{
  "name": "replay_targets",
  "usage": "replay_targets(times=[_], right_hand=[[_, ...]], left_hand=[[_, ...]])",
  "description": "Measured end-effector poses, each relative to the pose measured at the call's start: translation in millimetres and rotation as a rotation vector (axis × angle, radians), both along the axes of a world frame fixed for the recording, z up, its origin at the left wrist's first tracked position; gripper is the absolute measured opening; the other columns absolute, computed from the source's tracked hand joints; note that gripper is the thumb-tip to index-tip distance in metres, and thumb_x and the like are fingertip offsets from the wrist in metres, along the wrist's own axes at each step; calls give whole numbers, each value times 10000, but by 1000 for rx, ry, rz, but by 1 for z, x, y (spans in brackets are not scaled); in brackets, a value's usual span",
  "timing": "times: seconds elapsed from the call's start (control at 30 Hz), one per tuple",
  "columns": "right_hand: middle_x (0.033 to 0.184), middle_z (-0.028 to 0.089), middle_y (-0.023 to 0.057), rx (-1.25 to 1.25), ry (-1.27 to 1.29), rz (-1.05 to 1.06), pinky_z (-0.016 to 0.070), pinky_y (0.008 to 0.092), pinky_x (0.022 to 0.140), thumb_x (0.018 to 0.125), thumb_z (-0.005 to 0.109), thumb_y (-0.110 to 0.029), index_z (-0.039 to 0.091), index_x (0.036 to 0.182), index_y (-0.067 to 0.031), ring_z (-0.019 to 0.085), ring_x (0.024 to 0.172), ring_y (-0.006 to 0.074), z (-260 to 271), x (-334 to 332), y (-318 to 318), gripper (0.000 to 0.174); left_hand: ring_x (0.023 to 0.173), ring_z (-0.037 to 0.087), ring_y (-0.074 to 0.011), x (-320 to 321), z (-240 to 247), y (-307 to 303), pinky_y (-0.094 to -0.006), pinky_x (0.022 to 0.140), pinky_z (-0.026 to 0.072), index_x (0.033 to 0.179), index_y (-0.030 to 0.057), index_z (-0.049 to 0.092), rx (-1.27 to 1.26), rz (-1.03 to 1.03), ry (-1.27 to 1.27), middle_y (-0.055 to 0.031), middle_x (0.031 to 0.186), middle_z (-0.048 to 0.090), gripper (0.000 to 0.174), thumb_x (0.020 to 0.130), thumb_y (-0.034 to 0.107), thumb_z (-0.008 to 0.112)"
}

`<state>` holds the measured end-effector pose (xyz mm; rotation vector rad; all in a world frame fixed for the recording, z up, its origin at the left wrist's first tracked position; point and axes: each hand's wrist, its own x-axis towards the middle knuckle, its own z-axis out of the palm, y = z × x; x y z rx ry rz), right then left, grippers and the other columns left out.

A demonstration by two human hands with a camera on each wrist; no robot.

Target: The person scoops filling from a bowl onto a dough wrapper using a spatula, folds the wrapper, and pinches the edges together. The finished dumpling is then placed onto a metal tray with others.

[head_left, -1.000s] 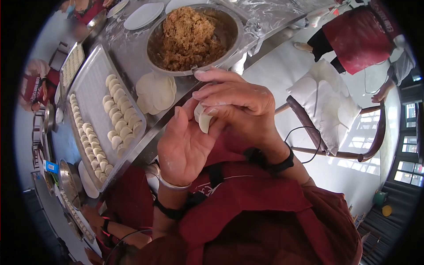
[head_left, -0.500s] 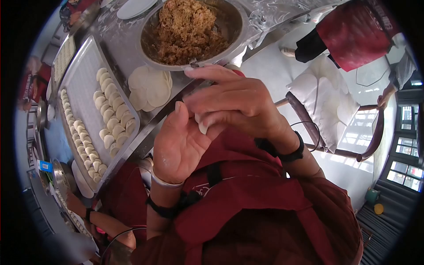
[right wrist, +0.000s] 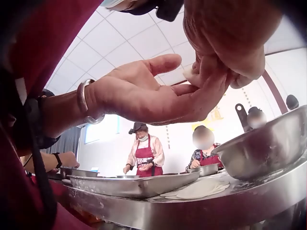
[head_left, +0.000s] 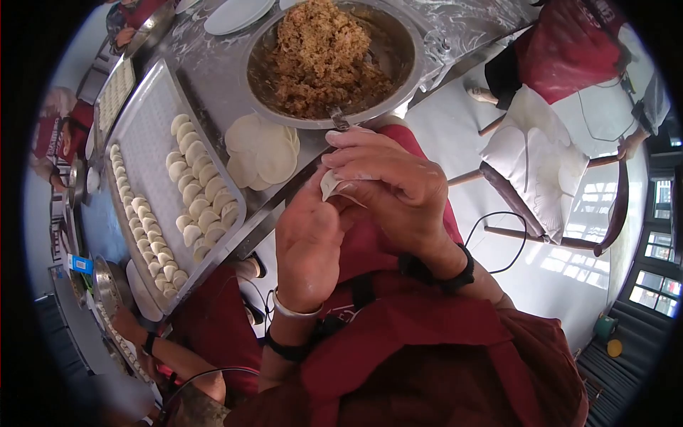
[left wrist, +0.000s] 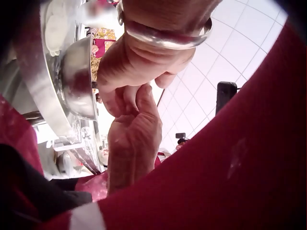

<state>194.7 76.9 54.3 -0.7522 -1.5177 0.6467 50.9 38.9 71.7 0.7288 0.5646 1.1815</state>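
Bowl (head_left: 411,44) silver; filling (head_left: 320,60) inside mottled brown, tan on top. Dumpling (head_left: 329,183) near bowl off-white. Wrappers (head_left: 265,151) beside bowl cream. Tabletop (head_left: 473,27) around bowl grey, white-streaked. Apron (head_left: 402,317) nearby plain dark red.

dark red sleeves, black wrist straps, a silver bangle.

The right hand (right wrist: 230,40) pinches dough (right wrist: 192,77) by the left hand's (right wrist: 144,93) fingers. Wrappers (right wrist: 199,189) lie below the fingers, between tray (right wrist: 134,186) and bowl (right wrist: 264,151).
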Motion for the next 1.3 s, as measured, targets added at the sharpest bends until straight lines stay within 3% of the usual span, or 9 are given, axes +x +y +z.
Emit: replay_targets(times=[0.07,0.17,0.27,0.37,0.77,0.97,1.07,1.3], right_hand=[[996,720,113,42,-40,-12,522,373,916,755,734,8,698,948,-8,645,1101,327,2,0,0,197],[996,720,111,-93,-2,13,522,385,919,752,738,2,703,946,-11,650,1095,325,9,-7,-3,198],[987,722,109,-119,-13,26,520,398,926,753,736,1,706,922,-10,658,1081,319,15,-12,-8,171],[977,724,109,-24,-41,49,515,404,935,760,728,-3,703,912,-2,663,1070,317,7,-13,-2,154],[925,715,104,8,-72,88,531,416,907,744,720,18,680,910,6,671,1045,324,12,-14,-11,172],[968,722,102,37,-143,125,504,454,966,751,729,-7,678,873,-4,663,1075,310,15,-8,-14,132],[930,714,119,65,-112,119,541,419,897,740,721,25,669,886,-3,671,1042,329,9,-6,-10,158],[911,712,133,55,-70,165,546,419,876,749,727,-3,669,862,6,677,1026,328,9,-7,-8,127]], left_hand=[[1251,515,-260,0,1,-1,-431,1060,422,1436,-31,357,81,-7,116,-141,1351,518,507,992,170,498],[1225,538,-255,-4,-1,-1,-418,1042,446,1412,-40,398,36,69,125,-146,1337,532,473,974,84,524],[1103,555,-134,-10,1,-6,-271,957,440,1409,-83,398,-25,71,136,-101,1244,576,470,967,9,525],[1139,577,-207,-14,-3,-6,-361,970,485,1367,-50,446,35,44,200,-120,1249,575,388,997,62,478],[989,611,-171,-16,3,-16,-320,859,506,1287,-53,506,8,63,247,-101,1121,615,306,1004,50,452],[980,611,-156,-21,1,-16,-298,845,503,1249,-49,526,59,-15,319,-93,1098,618,276,1005,61,459],[953,607,-150,-20,-2,-14,-293,828,501,1238,-54,531,57,1,343,-93,1084,621,272,1005,67,464],[921,603,-146,-23,-4,-13,-282,824,494,1210,-64,547,71,-50,375,-100,1076,620,257,993,56,482]])
